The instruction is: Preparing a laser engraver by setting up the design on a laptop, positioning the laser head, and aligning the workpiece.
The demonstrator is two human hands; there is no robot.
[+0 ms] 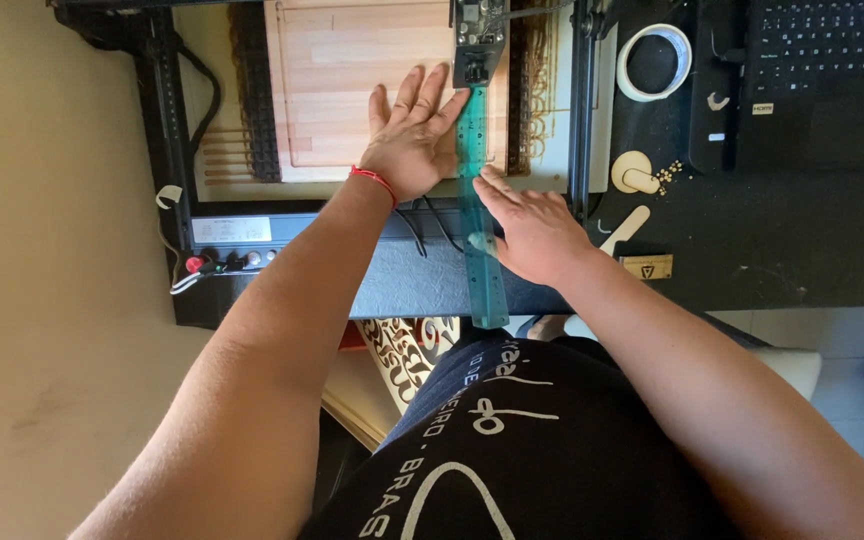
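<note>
A translucent green ruler (476,210) was laid lengthwise from the laser head (478,45) of the engraving machine (252,232) down across its front rail. The left hand (414,135) was spread flat, fingers wide, on the wooden board (337,80) in the bed, its forefinger touching the ruler's left edge. The right hand (532,232) was pressed palm-down on the ruler's lower part, fingers extended, nothing gripped. For a true reading, the ruler would best be kept flush against the head and square to the board's edge, with steady, even pressure applied by both hands. A tape roll (654,62) and laptop (822,70) were seen on the dark surface (752,240).
</note>
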